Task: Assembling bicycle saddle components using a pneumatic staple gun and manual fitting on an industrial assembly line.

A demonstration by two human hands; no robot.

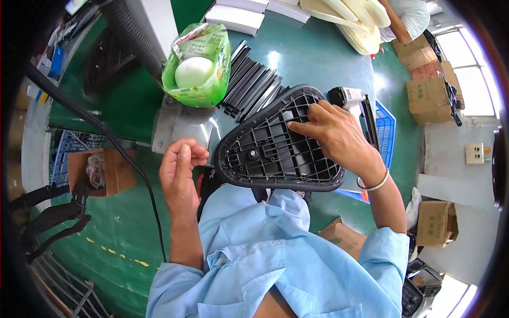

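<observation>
A black triangular saddle-shaped seat (265, 153) lies with its ribbed underside up at the table's near edge, its narrow end to the left. My right hand (339, 132) is on its wide right part. The thumb reaches across the ribs and the other fingers curl down onto them. My left hand (183, 172) is off the seat, left of its narrow end, palm partly turned up. Its fingers are bent in toward the thumb; whatever they hold, if anything, is hidden. Beyond my right hand lies a silver and black hand tool (352, 98), perhaps a staple gun.
Behind the seat lie several black strips (252, 82) and a green plastic container (199, 95) holding a pale round thing. White boxes (236, 18) and cream foam-like pieces (355, 24) are farther back, near another person's arm (400, 24). A black cable (116, 130) hangs at left; a blue crate (385, 132) stands at right.
</observation>
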